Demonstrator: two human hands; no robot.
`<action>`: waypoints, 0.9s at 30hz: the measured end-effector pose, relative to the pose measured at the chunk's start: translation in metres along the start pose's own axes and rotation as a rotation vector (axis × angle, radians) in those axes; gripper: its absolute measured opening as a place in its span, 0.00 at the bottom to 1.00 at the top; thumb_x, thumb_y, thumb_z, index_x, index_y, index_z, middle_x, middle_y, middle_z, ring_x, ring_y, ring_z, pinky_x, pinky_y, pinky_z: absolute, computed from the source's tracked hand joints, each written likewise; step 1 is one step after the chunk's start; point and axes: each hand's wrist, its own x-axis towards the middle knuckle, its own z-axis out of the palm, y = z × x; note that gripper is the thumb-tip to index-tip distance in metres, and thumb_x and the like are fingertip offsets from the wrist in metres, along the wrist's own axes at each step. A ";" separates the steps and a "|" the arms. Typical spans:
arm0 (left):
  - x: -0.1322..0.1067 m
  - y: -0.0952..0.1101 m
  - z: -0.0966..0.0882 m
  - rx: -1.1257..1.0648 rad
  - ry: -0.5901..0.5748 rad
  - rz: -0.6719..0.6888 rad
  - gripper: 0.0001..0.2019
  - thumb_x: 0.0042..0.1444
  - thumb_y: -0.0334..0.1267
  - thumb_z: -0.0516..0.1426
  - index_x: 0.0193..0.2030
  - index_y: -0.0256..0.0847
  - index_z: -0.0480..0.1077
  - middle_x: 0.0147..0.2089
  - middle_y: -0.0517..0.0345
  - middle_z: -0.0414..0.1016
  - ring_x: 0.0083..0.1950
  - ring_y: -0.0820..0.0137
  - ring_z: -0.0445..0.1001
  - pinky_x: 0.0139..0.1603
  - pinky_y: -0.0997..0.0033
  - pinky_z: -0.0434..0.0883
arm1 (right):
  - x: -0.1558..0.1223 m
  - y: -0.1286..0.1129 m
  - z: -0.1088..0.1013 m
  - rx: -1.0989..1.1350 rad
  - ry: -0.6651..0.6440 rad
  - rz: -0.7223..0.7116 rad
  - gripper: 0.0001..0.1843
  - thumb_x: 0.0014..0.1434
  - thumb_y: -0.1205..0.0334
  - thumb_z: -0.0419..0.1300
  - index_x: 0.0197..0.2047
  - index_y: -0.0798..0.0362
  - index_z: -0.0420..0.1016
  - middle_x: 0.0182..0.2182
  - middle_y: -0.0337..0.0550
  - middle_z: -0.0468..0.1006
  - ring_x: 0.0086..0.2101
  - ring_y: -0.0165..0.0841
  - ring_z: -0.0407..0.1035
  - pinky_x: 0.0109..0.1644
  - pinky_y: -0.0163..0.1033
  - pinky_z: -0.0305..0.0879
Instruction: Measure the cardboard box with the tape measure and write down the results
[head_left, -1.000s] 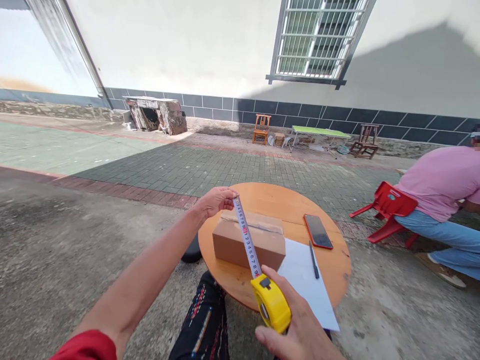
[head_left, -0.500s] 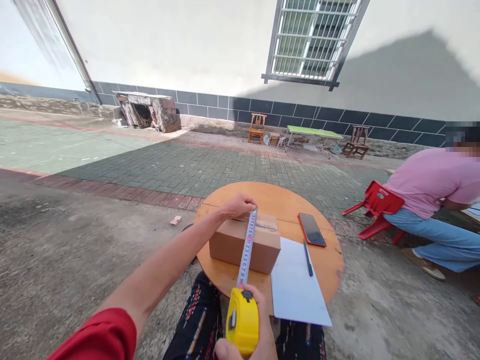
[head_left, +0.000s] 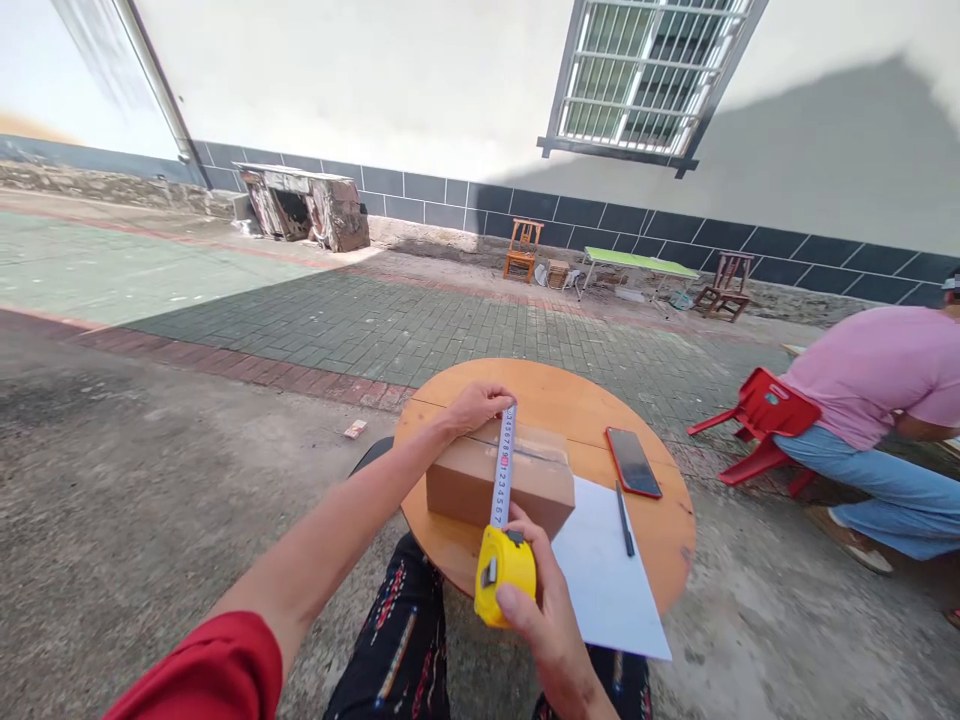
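a round, orange-brown wooden worktop (head_left: 574,392) holds a brown cardboard box (head_left: 461,492). a flat white sheet of paper (head_left: 600,585) lies just right of it. the left hand (head_left: 476,406) has its fingers pinched on the end of a long pale number strip (head_left: 502,478), which runs over the box. the right hand (head_left: 551,595) has its fingers wrapped around the chunky yellow tape measure (head_left: 496,560), in front of the box. a black phone with red edges (head_left: 634,463) lies near a thin black pen (head_left: 625,520) on the paper.

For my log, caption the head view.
Left hand and right hand hold yellow-cased tape measure extended across brown rectangular cardboard box.
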 end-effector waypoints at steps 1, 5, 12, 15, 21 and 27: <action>0.001 -0.001 -0.001 0.004 0.006 0.006 0.11 0.50 0.41 0.55 0.31 0.36 0.74 0.28 0.60 0.73 0.30 0.72 0.70 0.35 0.74 0.67 | 0.005 -0.001 -0.003 -0.002 -0.002 0.000 0.32 0.45 0.39 0.65 0.49 0.47 0.68 0.64 0.45 0.58 0.52 0.46 0.66 0.47 0.40 0.68; 0.011 -0.009 -0.004 0.037 0.040 0.012 0.11 0.53 0.40 0.54 0.33 0.36 0.74 0.28 0.61 0.73 0.30 0.73 0.70 0.35 0.74 0.68 | 0.024 -0.005 -0.007 0.009 0.024 -0.006 0.30 0.46 0.41 0.65 0.48 0.48 0.68 0.60 0.46 0.64 0.49 0.44 0.67 0.45 0.39 0.67; 0.023 -0.014 -0.008 0.206 -0.029 -0.010 0.10 0.60 0.40 0.56 0.34 0.35 0.72 0.31 0.61 0.73 0.33 0.72 0.73 0.38 0.69 0.71 | 0.038 -0.019 -0.001 0.038 0.033 0.054 0.30 0.48 0.44 0.66 0.50 0.49 0.67 0.37 0.40 0.73 0.35 0.34 0.65 0.36 0.35 0.66; 0.020 -0.012 -0.008 0.299 -0.093 -0.025 0.12 0.61 0.44 0.58 0.36 0.35 0.72 0.35 0.59 0.74 0.36 0.70 0.74 0.40 0.65 0.73 | 0.032 -0.026 -0.001 0.068 0.034 0.093 0.29 0.49 0.43 0.65 0.50 0.49 0.67 0.35 0.39 0.72 0.34 0.34 0.65 0.36 0.35 0.65; 0.016 -0.009 -0.008 0.397 -0.131 -0.049 0.13 0.61 0.44 0.57 0.39 0.35 0.72 0.39 0.57 0.75 0.39 0.69 0.74 0.42 0.64 0.73 | 0.018 -0.034 -0.005 0.114 -0.005 0.193 0.34 0.48 0.41 0.65 0.54 0.48 0.66 0.37 0.41 0.72 0.38 0.36 0.65 0.39 0.37 0.64; 0.016 -0.012 -0.008 0.400 -0.133 -0.044 0.14 0.61 0.46 0.57 0.36 0.35 0.72 0.34 0.59 0.74 0.35 0.71 0.74 0.39 0.66 0.73 | 0.008 -0.035 -0.006 0.166 -0.080 0.298 0.41 0.44 0.39 0.66 0.57 0.49 0.64 0.41 0.45 0.73 0.36 0.37 0.67 0.37 0.39 0.66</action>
